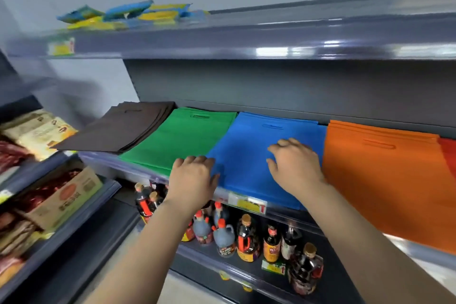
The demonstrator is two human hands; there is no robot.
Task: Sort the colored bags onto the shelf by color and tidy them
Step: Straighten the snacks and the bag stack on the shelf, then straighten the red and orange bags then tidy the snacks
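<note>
Squaring the blue bags — both hands flat, fingers spread: left hand at their near-left corner, right hand on top — align edges with the shelf lip

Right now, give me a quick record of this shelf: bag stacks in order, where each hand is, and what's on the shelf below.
stacks, left to right: brown bags, green bags, blue bags, orange bags, red bags at the frame edge
left hand: flat on the front edge, where green meets blue
right hand: flat on the blue bags, fingers spread
shelf: price tag on the front rail
below: bottles
</note>
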